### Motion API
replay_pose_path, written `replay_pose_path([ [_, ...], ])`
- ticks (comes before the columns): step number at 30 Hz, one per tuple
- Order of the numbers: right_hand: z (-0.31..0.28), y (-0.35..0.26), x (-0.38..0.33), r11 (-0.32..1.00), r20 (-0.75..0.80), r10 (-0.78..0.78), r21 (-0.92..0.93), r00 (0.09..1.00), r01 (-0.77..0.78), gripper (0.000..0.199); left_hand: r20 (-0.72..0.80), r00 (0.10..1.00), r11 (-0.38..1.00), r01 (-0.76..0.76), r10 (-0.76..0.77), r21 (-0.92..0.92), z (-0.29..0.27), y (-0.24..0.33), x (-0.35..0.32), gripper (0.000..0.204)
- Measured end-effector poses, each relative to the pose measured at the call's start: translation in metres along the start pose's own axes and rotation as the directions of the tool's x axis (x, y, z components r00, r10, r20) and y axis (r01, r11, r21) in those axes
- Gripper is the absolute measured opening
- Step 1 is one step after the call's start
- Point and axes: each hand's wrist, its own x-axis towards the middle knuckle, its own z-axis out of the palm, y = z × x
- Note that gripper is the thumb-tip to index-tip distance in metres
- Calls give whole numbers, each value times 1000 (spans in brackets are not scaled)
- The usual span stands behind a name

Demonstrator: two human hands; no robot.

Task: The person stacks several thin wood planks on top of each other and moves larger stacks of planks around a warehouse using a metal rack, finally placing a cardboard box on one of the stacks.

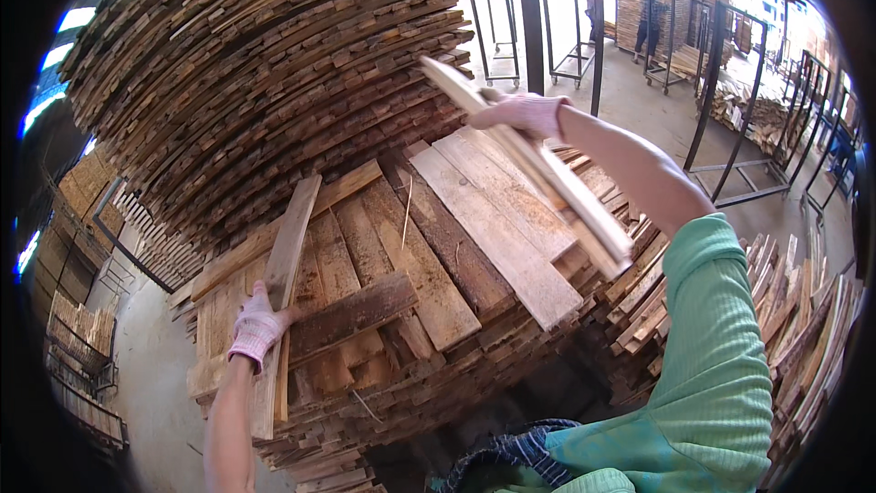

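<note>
Both hands wear pale pink knit gloves. My right hand (525,114) grips a long light wooden plank (570,196), raised slantwise over the right side of a wood stack and blurred by motion. At the left end of the stack, my left hand (258,324) is closed on the edge of a narrow plank (294,239), its thumb toward the right; the fingertips are partly hidden. A short dark board (354,318) lies crosswise beside the left hand. Between the hands lie brown boards (415,269) with sawdust and two paler wide planks (497,228).
A tall curved stack of boards (274,64) rises behind the work pile. Loose slats (794,310) fill the lower right. Black metal frames (558,27), some on wheels, stand at the back right. Another person (650,27) is far off. Concrete floor (155,347) shows at left.
</note>
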Motion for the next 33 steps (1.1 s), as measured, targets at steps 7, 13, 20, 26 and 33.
replay_pose_path([
  [7,-70,113,76,753,-228,100,-619,968,-224,105,14,1000,999,-1,1,-46,25,-3,75,107],
  [13,-66,199,153,641,-281,-200,-762,939,-91,73,5,957,918,-276,289,-287,27,8,88,106],
  [20,-12,172,171,516,-128,-44,-852,991,-88,69,-3,989,823,-126,149,-554,61,-92,112,83],
  [26,-40,222,213,219,-147,-195,-970,970,-103,65,-77,972,847,-230,221,-479,62,-81,136,86],
  [33,-34,202,193,149,80,-394,-977,916,150,40,-245,959,650,-278,143,-707,14,-60,36,85],
])
